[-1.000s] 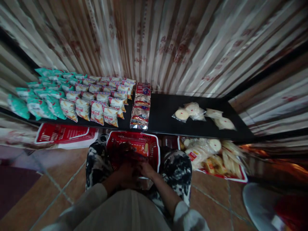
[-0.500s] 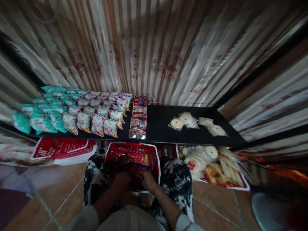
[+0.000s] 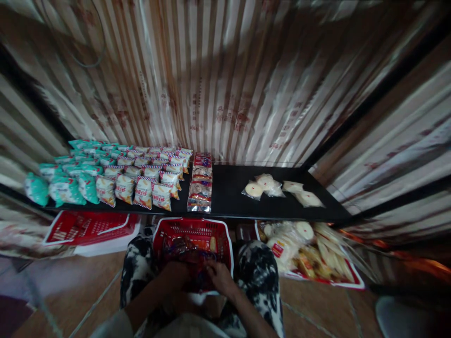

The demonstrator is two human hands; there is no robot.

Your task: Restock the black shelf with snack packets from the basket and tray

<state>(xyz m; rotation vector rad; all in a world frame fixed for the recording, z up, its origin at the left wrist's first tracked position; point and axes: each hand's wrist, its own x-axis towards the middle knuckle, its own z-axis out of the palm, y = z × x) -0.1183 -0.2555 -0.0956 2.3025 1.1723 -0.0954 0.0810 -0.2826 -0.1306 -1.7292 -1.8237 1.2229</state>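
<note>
A red shopping basket (image 3: 229,249) with a white rim sits between my knees, below the front edge of the black shelf. Dark red shiny snack packets (image 3: 181,246) lie inside it, beside a small tan piece (image 3: 213,243). My left hand (image 3: 178,274) reaches in at the near left; its fingers are in shadow among the packets. At the near right, my right hand (image 3: 219,276) has its fingers closed at the edge of a dark, shiny packet. Poor light hides the packet's full shape. On the shelf straight ahead stands a row of similar red-and-silver packets (image 3: 200,185).
The black shelf (image 3: 229,188) holds teal bags (image 3: 70,190), white snack bags (image 3: 143,192) and clear-wrapped pale rounds (image 3: 254,189). Another basket (image 3: 359,281) on the floor at right is full of packaged food. A red basket-printed sheet (image 3: 91,227) lies left. A corrugated-looking sheet (image 3: 225,94) backs the shelf.
The view has tilted up slightly, so the shelf and baskets sit lower. My left hand has shifted a little left within the basket; my right hand stays at the packets.
</note>
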